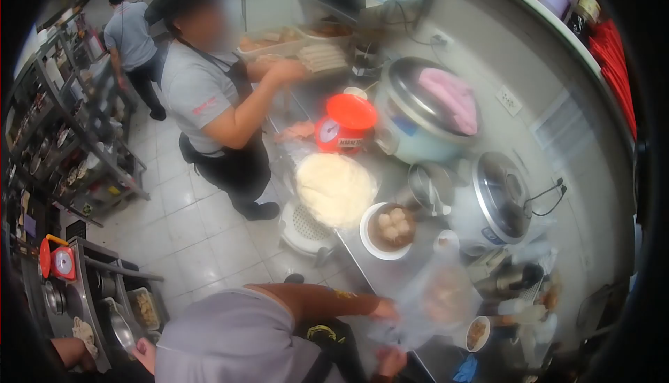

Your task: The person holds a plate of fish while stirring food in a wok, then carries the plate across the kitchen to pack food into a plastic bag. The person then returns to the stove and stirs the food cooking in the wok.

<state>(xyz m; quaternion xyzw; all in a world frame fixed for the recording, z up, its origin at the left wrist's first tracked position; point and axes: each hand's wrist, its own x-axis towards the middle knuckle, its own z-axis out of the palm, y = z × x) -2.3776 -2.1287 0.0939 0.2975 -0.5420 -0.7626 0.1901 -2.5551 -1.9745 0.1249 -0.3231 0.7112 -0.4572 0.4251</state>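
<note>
My left hand (383,310), on the bent arm at the lower middle, closes on the near side of a clear plastic bag (425,275). Pale pinkish contents (446,298) show blurrily through the plastic. Below it, my right hand (392,363) is curled just under the bag's lower edge, partly cut off by the frame. What its fingers hold, if anything, is hidden. Beyond the bag stands a white-rimmed bowl (367,240) with several round pale balls (395,225) in brown liquid. A small cup of brown food (478,333) is right of the bag.
A large pale dough-like mound (336,186), a red scale (339,132) and two big cookers (425,121) line the steel table (380,268). A white perforated stool (306,228) stands at its edge. One co-worker (212,97) works at the far end; another person's hand (145,355) is behind me.
</note>
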